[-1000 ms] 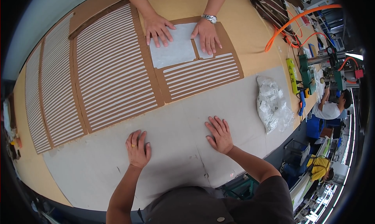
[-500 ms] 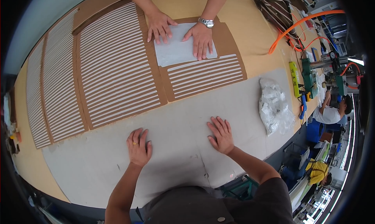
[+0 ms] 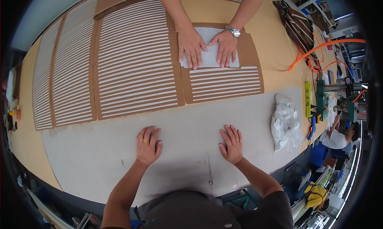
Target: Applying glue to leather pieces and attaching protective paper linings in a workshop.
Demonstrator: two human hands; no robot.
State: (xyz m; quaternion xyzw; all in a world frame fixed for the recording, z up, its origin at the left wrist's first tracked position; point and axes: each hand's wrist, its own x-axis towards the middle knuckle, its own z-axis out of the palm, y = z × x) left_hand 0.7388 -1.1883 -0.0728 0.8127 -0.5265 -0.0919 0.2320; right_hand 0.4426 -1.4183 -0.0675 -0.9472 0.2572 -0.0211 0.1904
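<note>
My left hand (image 3: 148, 146), with a ring on one finger, rests on the grey mat (image 3: 187, 135), fingers slightly bent and nothing in them. To its right my right hand (image 3: 231, 144) lies on the same mat, fingers apart and holding nothing. Beyond them are brown boards (image 3: 135, 57) covered with white strips. Across the table a co-worker's two hands press flat on a white sheet (image 3: 208, 58), which lies on a smaller striped brown board (image 3: 226, 83). The co-worker wears a metal watch (image 3: 233, 31).
A clear plastic bag (image 3: 285, 121) of small white pieces sits right of my right hand. Farther right are a yellow-green power strip (image 3: 308, 99), a blue-handled tool (image 3: 312, 128) and an orange hose (image 3: 319, 46). A dark striped bag (image 3: 297, 25) lies at the far right.
The view has shifted, so the table appears farther right. The co-worker's hands have moved on the sheet, now side by side near its near edge. My hands stay on the mat.
</note>
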